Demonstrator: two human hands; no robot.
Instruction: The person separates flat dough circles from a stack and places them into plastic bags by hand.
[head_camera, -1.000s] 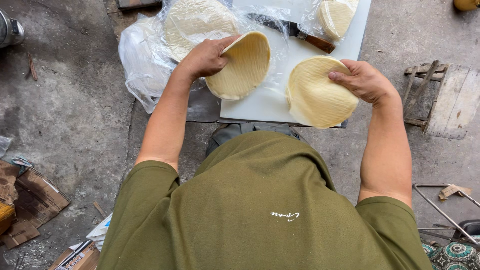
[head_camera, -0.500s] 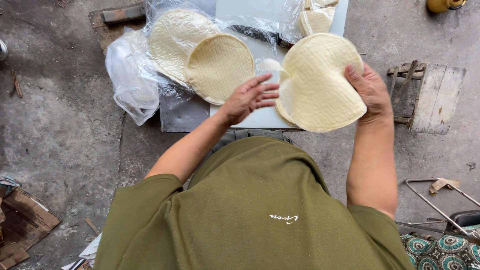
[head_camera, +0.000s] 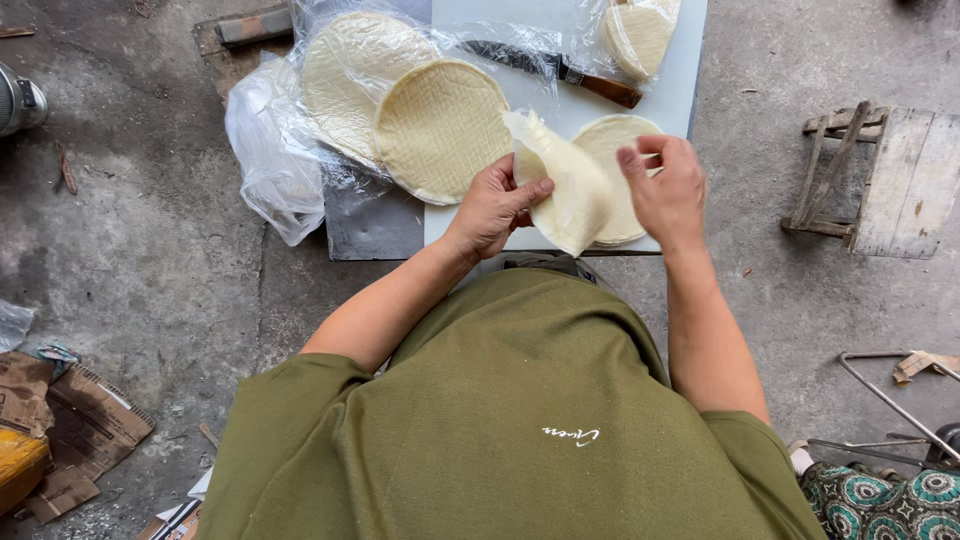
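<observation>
**Thin sheet bent between both hands**

The pale round sheet hangs folded above the white board's near edge, pinched by the left hand, thumb closed on its fold. The right hand grips its far edge. Folding seems underway; finishing calls for gentle, even pressure. Ridged discs and a knife lie beyond.
</observation>
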